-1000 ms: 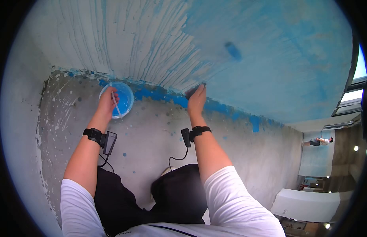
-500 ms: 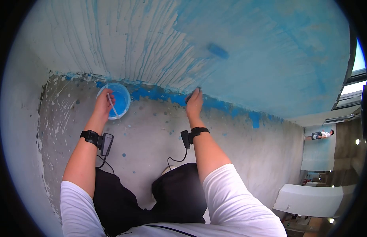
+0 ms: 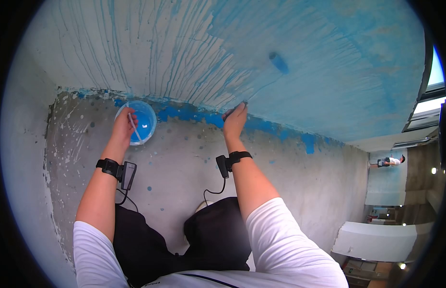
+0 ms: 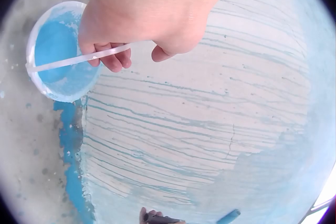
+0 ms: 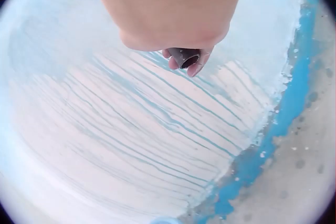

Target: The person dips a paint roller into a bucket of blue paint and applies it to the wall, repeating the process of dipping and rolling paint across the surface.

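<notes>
Both arms are reaching forward, slightly apart; the left hand (image 3: 122, 126) is curling its fingers, and the right hand (image 3: 235, 122) is closing in a grip.

Lettering, numbers and signs: none legible; one small dark mark (image 3: 152, 283) on the front of the white shirt (image 3: 290, 235), nearer the wearer's body than the left hand (image 3: 123, 126), too small to read.
</notes>
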The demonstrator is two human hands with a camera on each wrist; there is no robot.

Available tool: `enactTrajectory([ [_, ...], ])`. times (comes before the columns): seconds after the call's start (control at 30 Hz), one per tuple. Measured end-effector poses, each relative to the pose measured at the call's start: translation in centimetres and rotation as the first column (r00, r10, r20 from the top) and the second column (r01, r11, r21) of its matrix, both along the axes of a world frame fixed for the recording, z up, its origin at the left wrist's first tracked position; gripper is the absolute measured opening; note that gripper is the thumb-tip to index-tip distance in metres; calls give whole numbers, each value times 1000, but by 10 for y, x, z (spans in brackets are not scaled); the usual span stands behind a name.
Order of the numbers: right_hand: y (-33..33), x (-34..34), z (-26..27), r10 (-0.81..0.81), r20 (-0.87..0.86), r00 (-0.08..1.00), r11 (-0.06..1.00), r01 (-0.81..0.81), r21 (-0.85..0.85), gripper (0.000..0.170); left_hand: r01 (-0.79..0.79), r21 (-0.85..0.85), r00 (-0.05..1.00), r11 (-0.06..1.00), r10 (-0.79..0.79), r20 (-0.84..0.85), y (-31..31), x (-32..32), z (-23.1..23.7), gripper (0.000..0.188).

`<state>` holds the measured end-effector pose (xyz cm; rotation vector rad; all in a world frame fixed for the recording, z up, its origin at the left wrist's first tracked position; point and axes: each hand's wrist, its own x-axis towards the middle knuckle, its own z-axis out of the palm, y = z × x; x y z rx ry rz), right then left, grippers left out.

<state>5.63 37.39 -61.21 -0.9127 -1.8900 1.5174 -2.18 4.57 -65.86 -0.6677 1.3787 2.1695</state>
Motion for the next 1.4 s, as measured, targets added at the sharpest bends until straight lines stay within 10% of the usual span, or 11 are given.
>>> enactTrajectory([
  [0.2,9,-26,38,-90,-255,963,996,80,-50,40,10,11,1000,1000,-10,-16,-2,0,-1,26],
  [0.6,15,9,-41,215,113,970,977,-213,-33,44,-13,5,1000,1000,13,-3,1,2,7,23],
  [0.83,-1,-24,11,-19,-268,963,964,-53,-261,42,-7,6,1000,1000,7,-10,2,2,6,23],
  [1.23,13,4,-38,196,63,979,980,-198,29,44,1,-21,1000,1000,-1,-2,1,1,3,25],
  [1.4,-6,-30,15,62,-258,964,936,-146,-322,48,-8,1,1000,1000,8,6,2,2,9,26],
])
